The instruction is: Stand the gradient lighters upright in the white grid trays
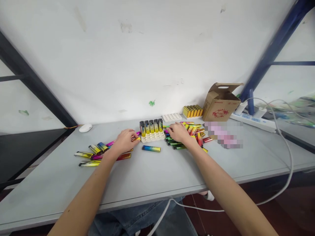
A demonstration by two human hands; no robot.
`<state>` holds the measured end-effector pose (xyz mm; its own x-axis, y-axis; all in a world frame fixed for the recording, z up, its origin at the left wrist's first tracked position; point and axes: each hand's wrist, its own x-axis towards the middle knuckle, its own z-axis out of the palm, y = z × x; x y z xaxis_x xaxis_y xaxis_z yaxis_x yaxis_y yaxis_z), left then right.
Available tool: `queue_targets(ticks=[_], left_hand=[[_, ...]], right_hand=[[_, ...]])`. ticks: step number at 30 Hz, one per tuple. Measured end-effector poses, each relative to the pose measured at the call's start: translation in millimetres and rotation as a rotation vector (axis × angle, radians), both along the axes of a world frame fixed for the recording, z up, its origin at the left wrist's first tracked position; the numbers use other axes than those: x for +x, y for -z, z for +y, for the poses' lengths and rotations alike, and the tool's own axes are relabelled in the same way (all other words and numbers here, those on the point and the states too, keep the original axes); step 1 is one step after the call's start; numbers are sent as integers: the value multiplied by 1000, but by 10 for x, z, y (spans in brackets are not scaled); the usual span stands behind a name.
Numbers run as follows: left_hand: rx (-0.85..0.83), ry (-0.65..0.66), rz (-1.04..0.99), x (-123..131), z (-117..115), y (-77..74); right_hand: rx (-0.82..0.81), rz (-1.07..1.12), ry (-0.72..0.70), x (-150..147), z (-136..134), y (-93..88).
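A white holed tray [154,137] stands mid-table, its back rows filled with upright black-topped lighters [151,126] and its front holes bare. Just left of it, my left hand [126,141] is closed, with a yellow-orange lighter [136,139] at its fingertips. My right hand [179,132] reaches over the right-hand pile, fingers curled down; a green lighter [166,126] pokes out by its fingertips, and the grip is partly hidden. One blue-and-yellow lighter [151,148] lies in front of the tray. Loose lighters [94,149] in several colours lie around my left forearm.
Behind are another white holed tray [171,117], a tray of yellow lighters [193,111] and an open cardboard box [220,105]. A power strip [254,121] with a trailing white cable [291,157] is on the right. A white mouse [85,127] sits at the back left.
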<state>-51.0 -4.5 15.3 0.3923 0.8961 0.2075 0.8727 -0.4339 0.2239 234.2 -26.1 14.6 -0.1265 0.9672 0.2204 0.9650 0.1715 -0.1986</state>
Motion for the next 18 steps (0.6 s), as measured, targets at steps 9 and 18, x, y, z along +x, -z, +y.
queue_targets(ticks=[9,18], left_hand=[[57,28,-43,2,57,73],[97,-5,-34,61,26,48]], right_hand=[[21,37,48,46,62,76],[42,48,56,50,73,74]])
